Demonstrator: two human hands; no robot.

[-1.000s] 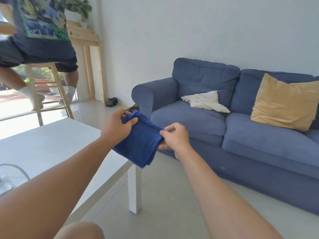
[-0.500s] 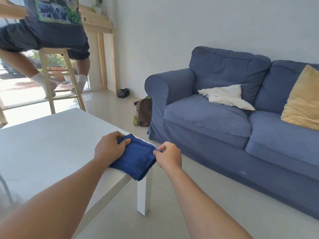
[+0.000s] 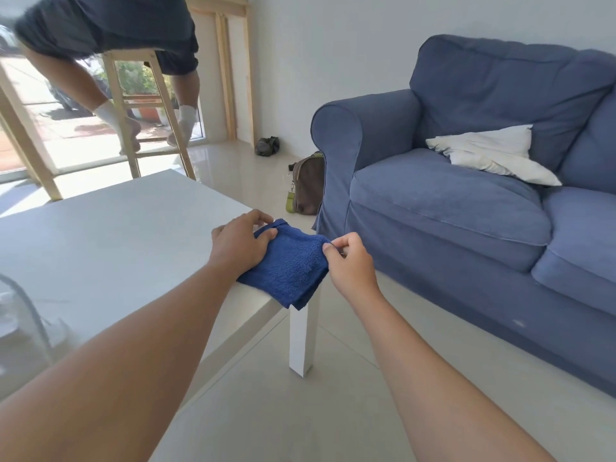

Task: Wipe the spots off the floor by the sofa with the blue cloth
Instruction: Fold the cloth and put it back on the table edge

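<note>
A folded blue cloth [image 3: 289, 265] lies on the near right corner of the white table [image 3: 110, 241], one edge hanging over the side. My left hand [image 3: 240, 241] rests on the cloth's left part, thumb pressing on it. My right hand [image 3: 346, 265] pinches the cloth's right edge between thumb and fingers. The pale tiled floor [image 3: 333, 411] runs between the table and the blue sofa [image 3: 466, 208]; no spots stand out on it from here.
A white cushion [image 3: 493, 155] lies on the sofa seat. A brown bag [image 3: 308, 185] leans by the sofa arm, a dark bundle [image 3: 266, 146] sits near the wall. Another person [image 3: 110, 38] sits on a wooden stool [image 3: 146, 108] behind the table.
Both hands have lowered the cloth from the air down onto the table corner. The view has tilted down and closer to the table.
</note>
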